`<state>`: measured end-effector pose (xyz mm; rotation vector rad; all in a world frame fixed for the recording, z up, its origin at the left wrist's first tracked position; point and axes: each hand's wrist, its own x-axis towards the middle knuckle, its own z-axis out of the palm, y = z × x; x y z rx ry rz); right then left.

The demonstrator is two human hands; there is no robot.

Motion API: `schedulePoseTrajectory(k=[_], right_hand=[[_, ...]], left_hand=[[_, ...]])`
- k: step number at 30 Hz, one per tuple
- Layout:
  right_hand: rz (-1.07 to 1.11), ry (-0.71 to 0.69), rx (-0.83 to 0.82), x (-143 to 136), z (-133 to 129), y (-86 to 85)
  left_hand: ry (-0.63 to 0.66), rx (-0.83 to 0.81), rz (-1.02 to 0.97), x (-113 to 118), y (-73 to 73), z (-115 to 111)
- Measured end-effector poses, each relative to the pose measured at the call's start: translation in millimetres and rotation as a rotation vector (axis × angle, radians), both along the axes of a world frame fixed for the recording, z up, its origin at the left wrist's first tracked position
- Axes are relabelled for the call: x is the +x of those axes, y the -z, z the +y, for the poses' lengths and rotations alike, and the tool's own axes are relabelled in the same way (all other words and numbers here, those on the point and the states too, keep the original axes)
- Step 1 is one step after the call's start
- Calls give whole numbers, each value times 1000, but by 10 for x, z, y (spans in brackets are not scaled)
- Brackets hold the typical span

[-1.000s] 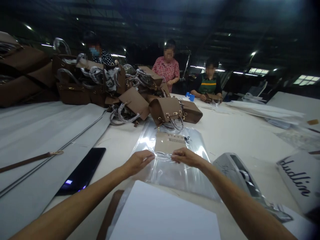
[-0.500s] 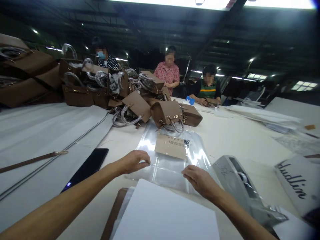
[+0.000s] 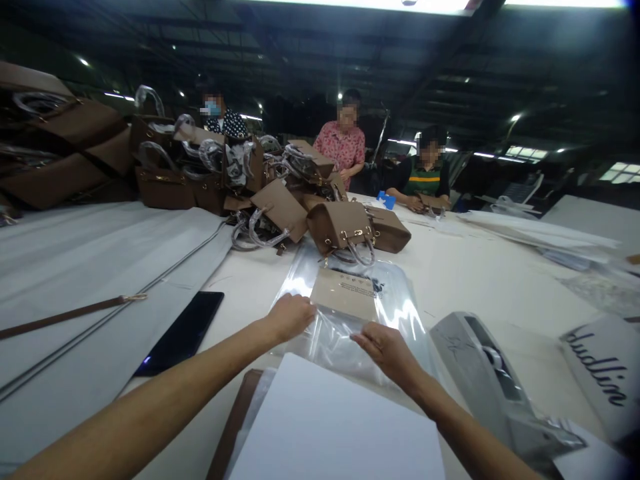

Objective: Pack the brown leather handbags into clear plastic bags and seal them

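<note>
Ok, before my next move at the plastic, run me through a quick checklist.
1. Left grip holding the plastic: cannot tell; it is at the film, pinch hidden.
2. Right grip holding the plastic: cannot tell; fingertips at the film, pinch unclear.
3. Card within the plastic's outline: ok.
4. Phone apart from the plastic: ok, off to the left.
5. Bag clear of the plastic: not ok; its handles overlap the far end in this view.
</note>
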<state>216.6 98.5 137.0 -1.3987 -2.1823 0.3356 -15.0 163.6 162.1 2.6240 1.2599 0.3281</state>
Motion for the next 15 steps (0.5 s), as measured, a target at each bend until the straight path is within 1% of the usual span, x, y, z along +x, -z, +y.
schedulePoseTrajectory(k=[1,3,5,7,8,10,12,13,15], right_hand=[[-30,8,24,69,-71,-4],[-170,49,69,231,-229,25],[-373,175,78,409,-392,101],[-522,335,10,583,-548,203],[-551,401,-43,662,-623,254],[-518,487,-146,795,-765,348],[-399,519,-221,883,-891,428],[-320,530,-235,909,-945,461],[-144,564,-217,929,-1028,510]], left_hand=[[-81,20,-13,-71,29,20],[-217,41,-60,-226,73,11],[-305,41,-133,-366,102,-78],[-352,36,-212,-474,121,-238],[-379,10,-285,-516,130,-331],[-461,-120,-507,-582,152,-512],[-573,-324,-809,-624,183,-646],[-628,-425,-970,-637,202,-688],[-709,-572,-1281,-645,243,-725]])
